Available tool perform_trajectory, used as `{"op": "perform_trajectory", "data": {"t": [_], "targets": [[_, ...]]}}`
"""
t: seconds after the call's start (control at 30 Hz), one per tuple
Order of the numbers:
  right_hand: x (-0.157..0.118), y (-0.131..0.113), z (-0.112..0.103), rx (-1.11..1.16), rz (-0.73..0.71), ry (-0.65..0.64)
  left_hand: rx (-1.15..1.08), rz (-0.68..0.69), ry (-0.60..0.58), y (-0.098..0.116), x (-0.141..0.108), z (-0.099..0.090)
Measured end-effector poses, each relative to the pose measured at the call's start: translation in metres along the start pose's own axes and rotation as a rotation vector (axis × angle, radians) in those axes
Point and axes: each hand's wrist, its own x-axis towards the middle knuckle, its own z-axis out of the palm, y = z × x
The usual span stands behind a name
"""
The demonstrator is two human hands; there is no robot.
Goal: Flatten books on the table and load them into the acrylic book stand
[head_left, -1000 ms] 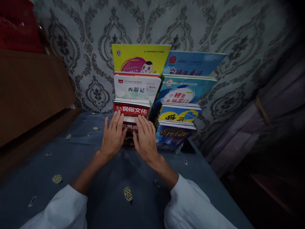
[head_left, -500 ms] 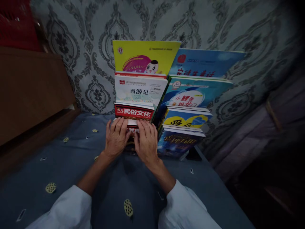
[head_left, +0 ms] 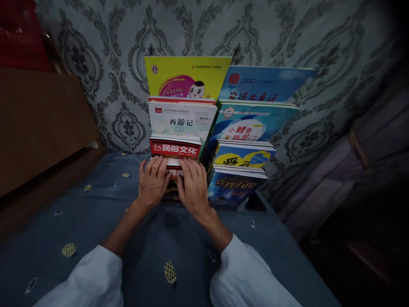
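Two stepped rows of upright books stand side by side. Both hands grip the front book (head_left: 174, 172) of the left row, fingers bent over its top edge. My left hand (head_left: 153, 182) is at its left side and my right hand (head_left: 193, 183) at its right. Just behind is a red book (head_left: 175, 148), then a white book (head_left: 182, 117) and a tall yellow one (head_left: 185, 70). In the right row, a dark blue book (head_left: 234, 187) stands in front of a blue and yellow book (head_left: 243, 155), a teal book (head_left: 252, 121) and a blue book (head_left: 268, 81).
The books rest on a dark blue patterned cloth (head_left: 96, 247) against a patterned wall covering (head_left: 128, 85). A brown wooden box (head_left: 38, 128) is at the left with a red object (head_left: 21, 36) above it. A dark flat object (head_left: 255, 202) lies right of the books.
The view has shifted slightly, so the books appear a little further left. Both hands keep their places on the front book.
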Motion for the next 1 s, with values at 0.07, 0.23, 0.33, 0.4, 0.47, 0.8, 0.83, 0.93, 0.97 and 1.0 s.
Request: {"op": "perform_trajectory", "data": {"t": [0.07,0.23,0.33,0.4,0.47,0.8,0.83,0.93,0.97,1.0], "targets": [[0.001,0.001,-0.002,0.022,-0.001,-0.014,-0.031,0.012,-0.01,-0.003,0.0,-0.002],[0.001,0.004,-0.006,0.096,-0.008,-0.006,-0.208,-0.088,0.093,-0.016,0.0,-0.006],[0.002,0.006,-0.007,0.146,-0.017,0.046,-0.311,-0.262,0.152,-0.022,-0.001,-0.005],[0.002,0.008,-0.007,0.178,-0.017,0.082,-0.389,-0.362,0.132,-0.022,-0.002,-0.004],[0.003,0.01,-0.009,0.201,-0.012,0.113,-0.468,-0.423,0.086,-0.021,-0.004,-0.002],[0.004,0.01,-0.01,0.226,0.004,0.143,-0.422,-0.429,0.032,-0.016,-0.006,-0.001],[0.004,0.01,-0.01,0.227,0.01,0.14,-0.416,-0.428,0.031,-0.016,-0.005,-0.001],[0.005,0.011,-0.01,0.237,0.026,0.116,-0.412,-0.434,0.025,-0.016,-0.005,-0.001],[0.005,0.011,-0.011,0.24,0.028,0.108,-0.412,-0.435,0.024,-0.016,-0.006,-0.001],[0.005,0.011,-0.011,0.243,0.028,0.102,-0.413,-0.437,0.023,-0.016,-0.006,0.0]]}}
